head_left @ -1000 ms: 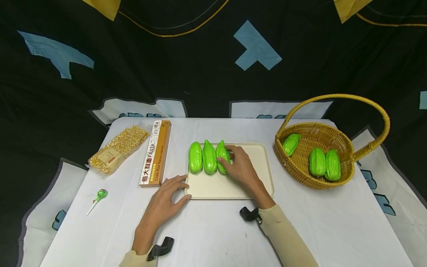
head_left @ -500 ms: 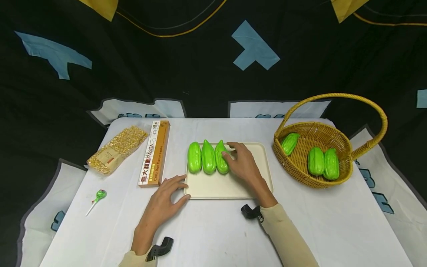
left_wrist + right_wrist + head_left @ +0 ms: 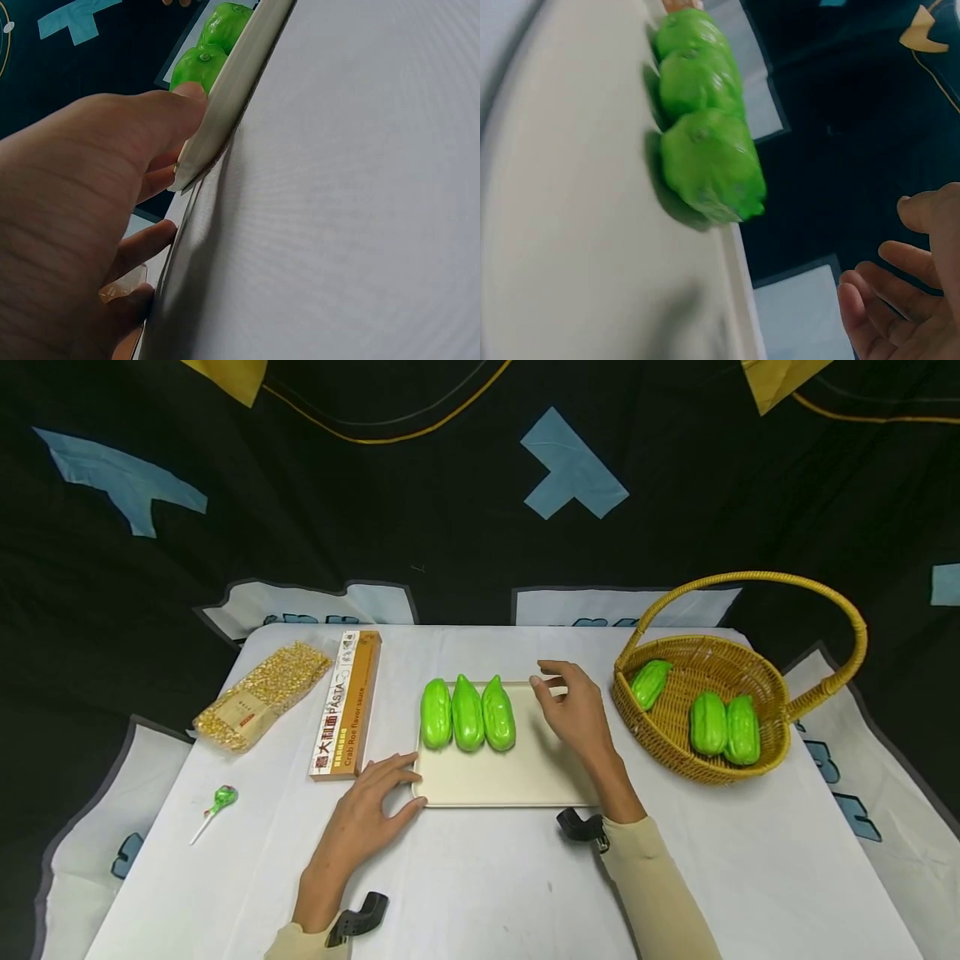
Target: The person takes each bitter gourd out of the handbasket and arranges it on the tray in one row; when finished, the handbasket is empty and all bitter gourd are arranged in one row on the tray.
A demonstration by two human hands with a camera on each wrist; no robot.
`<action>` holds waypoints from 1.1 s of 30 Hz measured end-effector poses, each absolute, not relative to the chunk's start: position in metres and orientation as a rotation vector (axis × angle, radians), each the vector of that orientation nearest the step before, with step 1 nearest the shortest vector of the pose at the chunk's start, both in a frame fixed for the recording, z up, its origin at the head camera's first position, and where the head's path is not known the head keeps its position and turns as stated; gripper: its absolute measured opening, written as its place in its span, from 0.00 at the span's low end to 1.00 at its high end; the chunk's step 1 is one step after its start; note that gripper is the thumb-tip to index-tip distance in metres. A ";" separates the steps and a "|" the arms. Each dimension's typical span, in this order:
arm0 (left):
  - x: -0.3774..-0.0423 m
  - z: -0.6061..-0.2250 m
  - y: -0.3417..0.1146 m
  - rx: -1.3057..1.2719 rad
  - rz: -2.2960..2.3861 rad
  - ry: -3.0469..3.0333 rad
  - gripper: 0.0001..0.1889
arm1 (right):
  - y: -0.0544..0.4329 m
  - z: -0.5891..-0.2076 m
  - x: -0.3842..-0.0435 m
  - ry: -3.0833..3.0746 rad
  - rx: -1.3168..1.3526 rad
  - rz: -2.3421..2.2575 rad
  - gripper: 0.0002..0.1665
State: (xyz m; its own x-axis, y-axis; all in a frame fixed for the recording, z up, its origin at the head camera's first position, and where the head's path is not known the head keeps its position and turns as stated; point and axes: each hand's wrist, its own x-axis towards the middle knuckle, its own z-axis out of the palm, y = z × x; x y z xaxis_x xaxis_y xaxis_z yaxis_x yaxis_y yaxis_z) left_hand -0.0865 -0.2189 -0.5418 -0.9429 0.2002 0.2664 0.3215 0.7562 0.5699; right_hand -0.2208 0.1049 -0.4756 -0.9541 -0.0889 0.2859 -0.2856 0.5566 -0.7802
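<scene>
Black backdrop (image 3: 420, 527) behind, white-covered desk (image 3: 480, 885) below, and centre stage it's the cream tray (image 3: 480, 787), with three green gourds (image 3: 468, 714) lined up side by side at its left end! Over on the right, the wicker basket (image 3: 723, 664) carries three more gourds (image 3: 708, 724): one tilted against the left wall, two snug together on the right, tall handle arching overhead. Right hand (image 3: 581, 714) is above the tray's right part, grip released, holding nothing, apart from the row. Left hand (image 3: 367, 814), fingers spread, rests at the tray's left rim, grip relaxed. Crowding that side, the pasta box (image 3: 347, 706) lies near those fingers; past it, a bag of yellow kernels (image 3: 266, 697), and nearer, a green-topped lollipop (image 3: 223, 797).
</scene>
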 end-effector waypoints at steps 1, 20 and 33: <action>-0.086 -0.542 -0.219 -0.414 -0.948 -2.765 0.17 | 0.107 -0.474 -0.221 -2.560 0.311 1.349 0.22; -0.088 -0.543 -0.220 -0.450 -0.893 -2.762 0.17 | 0.159 -0.460 -0.228 -2.398 0.138 1.393 0.21; -0.086 -0.541 -0.217 -0.451 -0.853 -2.752 0.18 | 0.182 -0.460 -0.226 -2.453 0.089 1.285 0.23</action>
